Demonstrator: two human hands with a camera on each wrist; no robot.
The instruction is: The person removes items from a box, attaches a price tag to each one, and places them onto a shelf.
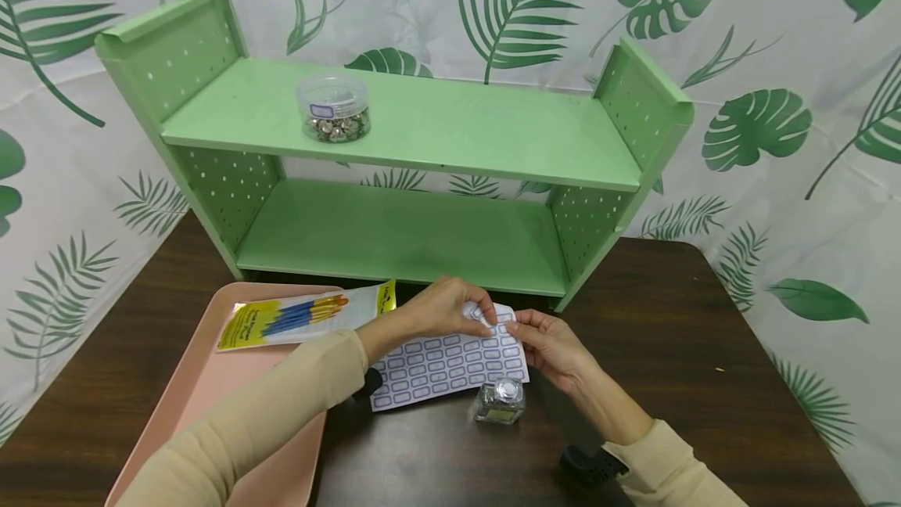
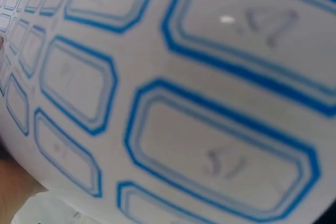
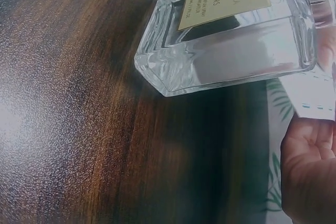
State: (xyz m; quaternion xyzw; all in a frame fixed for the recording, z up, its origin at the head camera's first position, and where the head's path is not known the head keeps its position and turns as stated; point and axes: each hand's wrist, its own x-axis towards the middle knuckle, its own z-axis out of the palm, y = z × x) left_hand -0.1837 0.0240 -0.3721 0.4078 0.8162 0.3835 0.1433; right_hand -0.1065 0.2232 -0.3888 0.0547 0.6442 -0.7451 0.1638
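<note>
A white sheet of blue-bordered label stickers [image 1: 436, 366] is held tilted above the dark table. My left hand [image 1: 446, 307] reaches over its upper part, thumb and index finger pinching near the top right. At the right edge, my right hand [image 1: 556, 346] grips the sheet between thumb and fingers. The left wrist view is filled by the stickers [image 2: 220, 156], some with faint marks. Just in front of the sheet stands a clear glass perfume bottle [image 1: 500, 401] with a silver cap; its gold label [image 3: 226, 1] shows in the right wrist view. Neither hand touches the bottle.
A green two-tier shelf [image 1: 422, 217] stands behind, with a clear round jar [image 1: 334, 109] of small metallic pieces on its upper board. On the left, a pink tray [image 1: 204, 382] bears a pack of blue-handled brushes [image 1: 303, 315].
</note>
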